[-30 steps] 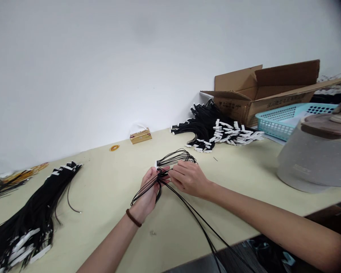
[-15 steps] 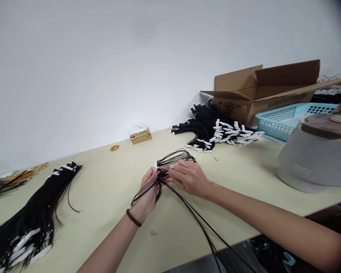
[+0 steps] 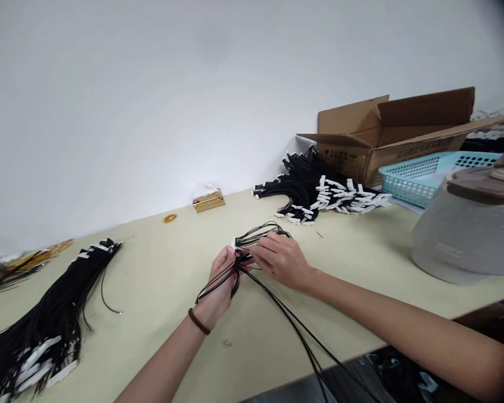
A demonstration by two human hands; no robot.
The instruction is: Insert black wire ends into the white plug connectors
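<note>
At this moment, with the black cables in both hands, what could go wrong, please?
The tails of the black cables run past the near edge of the table, so they might catch on something below. Loops cross over in the left hand, so they could tangle. The white connector stands close to that hand's thumb, so a tug by the right hand might strain the cables there.

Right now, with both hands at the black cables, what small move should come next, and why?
I'd probably have the right hand snug the black cables where they cross, with the left hand held steady. The left hand grips them near the white connector, loops splay either side of that crossing, and long ends hang off the table, so the bundle looks loose.
</note>
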